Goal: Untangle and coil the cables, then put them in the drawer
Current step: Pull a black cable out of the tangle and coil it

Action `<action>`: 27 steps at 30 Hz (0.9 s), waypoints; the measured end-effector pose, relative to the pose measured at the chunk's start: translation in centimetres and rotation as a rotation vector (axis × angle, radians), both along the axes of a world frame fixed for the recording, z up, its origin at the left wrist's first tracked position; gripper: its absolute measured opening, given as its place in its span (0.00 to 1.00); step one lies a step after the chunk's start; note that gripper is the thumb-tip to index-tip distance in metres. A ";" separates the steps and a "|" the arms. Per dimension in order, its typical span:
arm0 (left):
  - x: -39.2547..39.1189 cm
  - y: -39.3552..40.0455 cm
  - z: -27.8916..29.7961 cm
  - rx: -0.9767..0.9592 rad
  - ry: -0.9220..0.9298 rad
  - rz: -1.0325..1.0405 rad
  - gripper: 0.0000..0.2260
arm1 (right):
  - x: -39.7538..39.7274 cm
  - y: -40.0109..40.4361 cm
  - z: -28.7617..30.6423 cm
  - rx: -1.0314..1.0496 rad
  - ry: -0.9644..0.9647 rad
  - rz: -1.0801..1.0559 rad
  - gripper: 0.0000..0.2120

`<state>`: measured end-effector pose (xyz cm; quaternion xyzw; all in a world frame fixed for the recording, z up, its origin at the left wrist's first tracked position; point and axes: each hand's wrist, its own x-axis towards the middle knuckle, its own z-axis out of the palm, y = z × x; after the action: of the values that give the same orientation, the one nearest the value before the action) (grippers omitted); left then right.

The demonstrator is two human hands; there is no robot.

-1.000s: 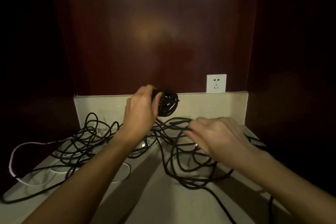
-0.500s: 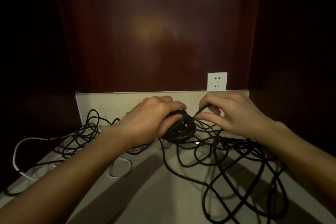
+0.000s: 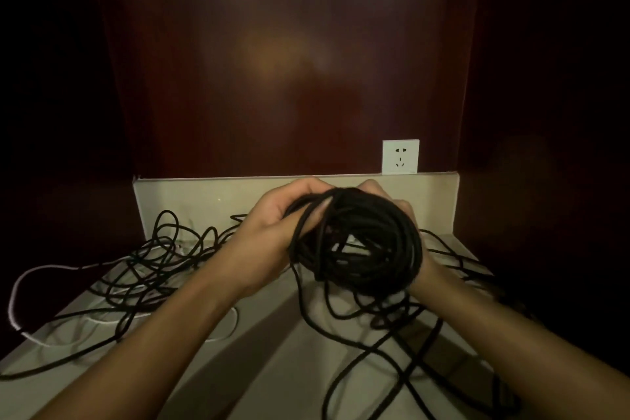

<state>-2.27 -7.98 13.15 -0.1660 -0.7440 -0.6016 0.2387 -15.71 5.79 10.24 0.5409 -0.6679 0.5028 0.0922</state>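
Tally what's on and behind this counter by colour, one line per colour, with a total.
Black: 1 coil of cable held between the left hand and right hand, plus 1 loose tangle of black cable; how many separate cables it holds cannot be told.
White: 1 white cable, 1 wall socket.
Total: 4 things.

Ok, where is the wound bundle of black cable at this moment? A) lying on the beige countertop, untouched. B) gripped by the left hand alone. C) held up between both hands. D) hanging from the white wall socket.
C: the wound bundle of black cable is raised above the beige countertop, with the left hand gripping its left side and the right hand curled behind its right edge.
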 end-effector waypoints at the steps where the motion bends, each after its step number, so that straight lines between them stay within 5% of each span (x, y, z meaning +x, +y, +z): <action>1: -0.2 0.2 -0.1 0.076 0.006 0.008 0.05 | 0.6 -0.5 -1.1 0.054 -0.199 -0.043 0.20; 3: -0.8 0.6 -0.1 0.219 0.022 0.059 0.02 | 1.4 -0.9 -2.7 0.062 -0.374 -0.110 0.16; 6: -2.0 0.3 0.0 0.363 0.097 0.188 0.04 | 1.9 -3.6 -3.0 -0.159 -0.326 -0.130 0.09; 12: -4.3 -2.7 0.3 0.311 0.250 0.561 0.04 | 1.8 -3.6 -2.2 -0.149 -0.698 0.226 0.12; 17: -5.3 -3.0 0.6 0.145 0.364 0.751 0.02 | 1.3 -3.5 -1.9 0.164 -0.557 0.237 0.15; 23: -6.7 -3.4 -0.2 -0.289 0.488 0.951 0.06 | -0.4 -4.3 -0.8 0.466 0.011 -0.258 0.16; 27: -7.3 -4.5 -0.5 -0.512 0.509 1.050 0.07 | -0.2 -5.2 0.0 0.435 -0.183 -0.344 0.14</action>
<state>-9.53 -12.51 12.62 0.0314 -0.7665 -0.1490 0.6239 -15.91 0.54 10.23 0.3792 -0.8475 0.3716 -0.0030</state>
